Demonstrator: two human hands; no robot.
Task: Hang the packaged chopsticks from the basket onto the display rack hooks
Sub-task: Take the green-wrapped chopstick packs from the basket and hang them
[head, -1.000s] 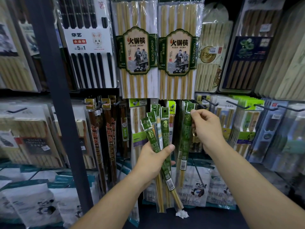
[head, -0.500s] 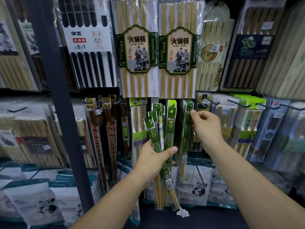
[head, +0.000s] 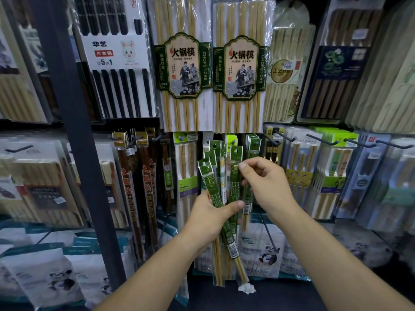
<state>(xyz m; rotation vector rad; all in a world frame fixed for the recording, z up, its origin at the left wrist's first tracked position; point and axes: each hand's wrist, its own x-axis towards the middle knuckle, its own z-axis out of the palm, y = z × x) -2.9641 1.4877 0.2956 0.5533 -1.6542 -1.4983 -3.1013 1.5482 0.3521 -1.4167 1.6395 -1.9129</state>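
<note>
Left hand (head: 208,218) grips green packs (head: 210,181) | right hand (head: 267,185) pinches one | "CHOPSTICKS" label (head: 204,66)

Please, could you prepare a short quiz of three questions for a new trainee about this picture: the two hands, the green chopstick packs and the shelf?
1. True or false: the left hand grips only a single one of the green packs.
2. What does the right hand do? A: pinches the top of one pack of that bundle. B: holds a basket. C: hangs free, touching nothing.
3. Fill in: the English word printed down the side of the two tall packs above is ____.

Key: 1 false, it grips several; 2 A; 3 CHOPSTICKS.
</note>
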